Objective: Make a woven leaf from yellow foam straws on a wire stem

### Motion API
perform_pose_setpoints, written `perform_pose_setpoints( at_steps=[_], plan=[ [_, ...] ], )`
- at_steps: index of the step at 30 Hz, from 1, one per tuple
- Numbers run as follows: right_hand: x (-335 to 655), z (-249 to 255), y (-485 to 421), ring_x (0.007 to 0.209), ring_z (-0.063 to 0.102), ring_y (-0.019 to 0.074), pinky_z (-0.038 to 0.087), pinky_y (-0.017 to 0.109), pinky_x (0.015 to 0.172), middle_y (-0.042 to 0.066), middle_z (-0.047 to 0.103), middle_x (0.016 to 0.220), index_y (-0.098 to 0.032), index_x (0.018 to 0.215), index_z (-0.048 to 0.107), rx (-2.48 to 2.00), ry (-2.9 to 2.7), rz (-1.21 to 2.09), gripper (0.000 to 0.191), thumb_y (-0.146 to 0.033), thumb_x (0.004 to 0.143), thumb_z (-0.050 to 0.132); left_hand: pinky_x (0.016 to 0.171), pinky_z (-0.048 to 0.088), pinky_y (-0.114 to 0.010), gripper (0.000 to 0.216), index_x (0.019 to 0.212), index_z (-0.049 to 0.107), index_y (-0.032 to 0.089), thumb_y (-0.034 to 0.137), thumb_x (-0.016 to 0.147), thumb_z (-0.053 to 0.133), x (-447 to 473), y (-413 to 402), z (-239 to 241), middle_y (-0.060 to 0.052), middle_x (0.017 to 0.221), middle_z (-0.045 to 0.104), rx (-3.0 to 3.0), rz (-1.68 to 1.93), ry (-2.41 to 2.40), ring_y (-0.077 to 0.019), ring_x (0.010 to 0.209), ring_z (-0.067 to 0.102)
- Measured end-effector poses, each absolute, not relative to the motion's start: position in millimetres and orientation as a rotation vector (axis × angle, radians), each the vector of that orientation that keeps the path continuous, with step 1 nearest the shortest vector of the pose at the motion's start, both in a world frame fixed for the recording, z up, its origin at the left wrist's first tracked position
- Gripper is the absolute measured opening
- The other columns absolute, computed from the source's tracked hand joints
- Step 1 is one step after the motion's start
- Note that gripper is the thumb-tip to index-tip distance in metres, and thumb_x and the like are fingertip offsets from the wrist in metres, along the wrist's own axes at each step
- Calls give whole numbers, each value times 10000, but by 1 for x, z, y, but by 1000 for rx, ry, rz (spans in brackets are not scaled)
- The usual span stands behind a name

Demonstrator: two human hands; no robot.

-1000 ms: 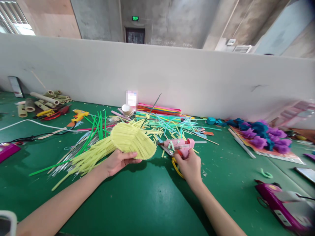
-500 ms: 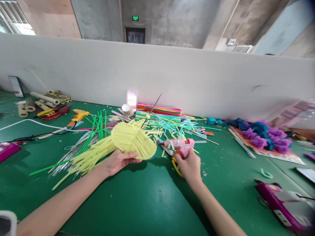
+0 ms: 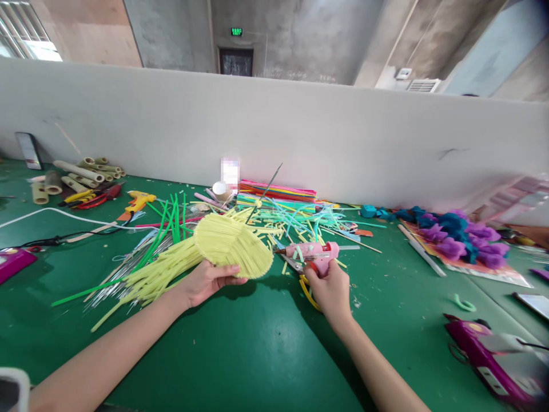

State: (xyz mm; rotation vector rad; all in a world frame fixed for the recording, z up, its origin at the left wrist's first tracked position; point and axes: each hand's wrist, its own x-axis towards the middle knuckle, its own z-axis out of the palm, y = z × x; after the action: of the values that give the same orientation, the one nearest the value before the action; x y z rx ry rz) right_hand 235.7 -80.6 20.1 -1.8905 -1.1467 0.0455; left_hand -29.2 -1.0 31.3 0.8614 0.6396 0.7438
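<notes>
My left hand (image 3: 214,280) grips the lower edge of a pale yellow fan-shaped piece (image 3: 234,243), made of fuzzy pipe cleaners laid side by side, thumb on its front. In my right hand (image 3: 330,286) is a pink glue gun (image 3: 315,252), its nozzle pointing left at the piece's right edge; I cannot tell whether the tip touches. A clear glue stick (image 3: 349,248) sticks out of its back. Beneath the gun lie scissors with yellow handles (image 3: 309,294), partly hidden. Behind my left hand spreads a bundle of loose yellow pipe cleaners (image 3: 154,277).
Cut pipe cleaner pieces (image 3: 295,220) litter the green table (image 3: 266,355) further back. At left are a yellow glue gun (image 3: 140,200), pliers (image 3: 92,197) and bamboo tubes (image 3: 83,171). Purple and blue fuzzy flowers (image 3: 463,234) and a magenta power strip (image 3: 484,357) lie at right. A white partition (image 3: 266,126) stands behind.
</notes>
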Motion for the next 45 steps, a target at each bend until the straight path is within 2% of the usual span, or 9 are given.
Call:
perform_pose_setpoints(
  at_steps=[17,27,45],
  plan=[
    [237,19,-81,410,390,137,295,258,423,-49,458,438,-275,575,333,-1897,-1142,45,340,-448,697,598,761,635,-312,558,1220,660,198,88,698,826,-29,-2,34,-71,1026,768,848,741,646,-233,895,733],
    [236,19,-81,407,375,132,289,259,426,-57,439,431,-274,572,322,-1906,-1151,39,347,-438,685,606,779,641,-315,541,1221,656,214,80,720,810,-30,-1,31,-58,1083,757,845,756,629,-222,913,733],
    [235,21,-80,391,368,124,277,249,410,-65,418,418,-274,570,308,-1912,-1162,18,357,-433,686,606,760,644,-300,563,1247,638,206,67,727,801,-30,0,31,-62,1065,762,842,754,625,-227,901,738]
  ],
)
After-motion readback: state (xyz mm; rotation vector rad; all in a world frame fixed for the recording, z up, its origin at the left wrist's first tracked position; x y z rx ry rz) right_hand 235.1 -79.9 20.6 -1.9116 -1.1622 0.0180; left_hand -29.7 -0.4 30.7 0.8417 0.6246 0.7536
